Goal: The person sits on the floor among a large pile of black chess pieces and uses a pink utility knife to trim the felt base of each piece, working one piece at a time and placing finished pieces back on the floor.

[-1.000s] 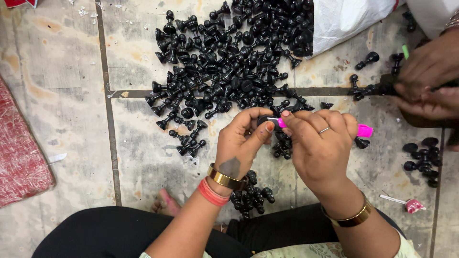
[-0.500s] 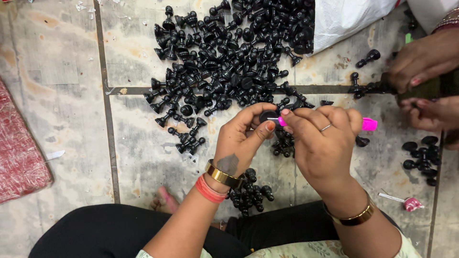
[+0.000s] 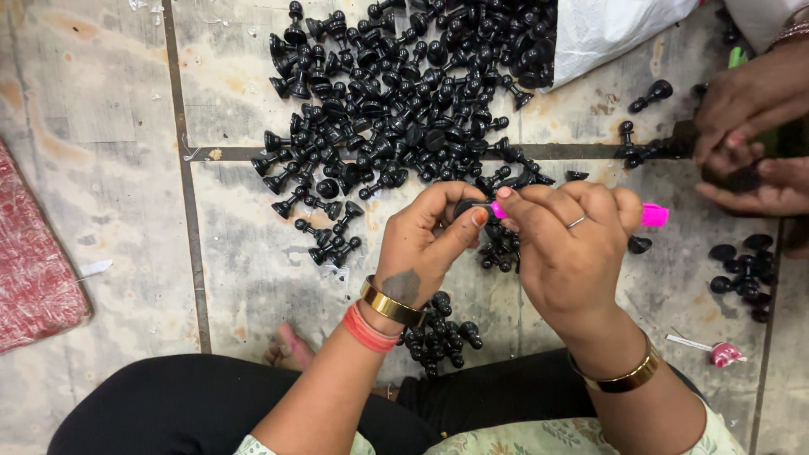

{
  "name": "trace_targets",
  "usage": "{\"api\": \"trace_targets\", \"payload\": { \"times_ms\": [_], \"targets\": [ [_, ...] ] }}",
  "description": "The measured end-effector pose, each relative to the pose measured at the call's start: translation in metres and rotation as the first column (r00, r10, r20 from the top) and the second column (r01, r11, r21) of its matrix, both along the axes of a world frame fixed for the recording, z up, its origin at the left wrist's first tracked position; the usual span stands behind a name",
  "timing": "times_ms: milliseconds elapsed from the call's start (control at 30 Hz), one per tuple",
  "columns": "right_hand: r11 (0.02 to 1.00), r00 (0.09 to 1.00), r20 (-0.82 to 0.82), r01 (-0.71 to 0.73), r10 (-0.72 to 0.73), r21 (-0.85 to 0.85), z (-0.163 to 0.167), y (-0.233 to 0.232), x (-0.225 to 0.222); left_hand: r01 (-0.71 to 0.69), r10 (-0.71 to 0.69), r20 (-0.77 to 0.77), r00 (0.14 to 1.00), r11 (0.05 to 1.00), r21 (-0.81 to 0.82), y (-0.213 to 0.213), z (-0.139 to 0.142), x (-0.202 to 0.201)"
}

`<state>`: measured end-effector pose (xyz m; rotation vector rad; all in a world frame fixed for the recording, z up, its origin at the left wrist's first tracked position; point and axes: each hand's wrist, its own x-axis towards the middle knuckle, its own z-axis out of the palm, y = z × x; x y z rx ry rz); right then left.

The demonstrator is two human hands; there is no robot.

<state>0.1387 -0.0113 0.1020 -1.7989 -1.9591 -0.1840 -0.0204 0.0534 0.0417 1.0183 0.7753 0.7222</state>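
Note:
My left hand point(image 3: 425, 244) pinches a small black chess piece point(image 3: 466, 207) between thumb and fingers. My right hand point(image 3: 566, 244) grips a bright pink tool point(image 3: 653, 215) whose tip meets that piece at the fingertips. Both hands hover over the tiled floor, just below a big heap of black chess pieces point(image 3: 396, 93). A smaller cluster of black pieces point(image 3: 438, 333) lies under my left wrist, near my lap.
Another person's hands point(image 3: 750, 126) work at the right edge, with a few black pieces point(image 3: 742, 274) below them. A white bag point(image 3: 615, 29) lies top right, a red textured mat point(image 3: 34, 270) at the left. A small pink-tipped stick point(image 3: 716, 350) rests lower right.
My hands stay close together around the piece and the pink tool, with only slight finger shifts. The other person's hands at the right edge have moved and regrouped.

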Motion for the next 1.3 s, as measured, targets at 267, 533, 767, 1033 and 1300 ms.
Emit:
{"api": "trace_targets", "payload": {
  "times_ms": [267, 533, 767, 1033, 1300],
  "targets": [
    [1.000, 1.000, 0.002, -0.016, 0.016, -0.004, 0.002, 0.001, 0.003, -0.031, 0.031, 0.027, 0.999, 1.000, 0.004, -0.001, -0.001, 0.003],
    [1.000, 1.000, 0.011, -0.018, 0.018, -0.022, 0.004, 0.002, 0.003, 0.003, -0.003, 0.020, 1.000, 1.000, 0.020, -0.001, -0.001, 0.002],
    [1.000, 1.000, 0.008, 0.004, -0.004, -0.029, 0.004, 0.000, 0.001, 0.022, -0.016, -0.069, 0.998, 0.996, 0.087, 0.000, 0.003, 0.000],
    [1.000, 1.000, -0.004, 0.007, -0.008, -0.022, 0.002, -0.001, -0.002, -0.020, 0.021, -0.036, 0.999, 0.998, 0.053, -0.001, 0.005, 0.001],
    [0.999, 0.999, -0.017, 0.046, -0.046, -0.018, -0.005, -0.007, -0.002, -0.047, 0.047, 0.009, 0.999, 0.999, 0.020, -0.005, -0.010, 0.001]
  ]
}}
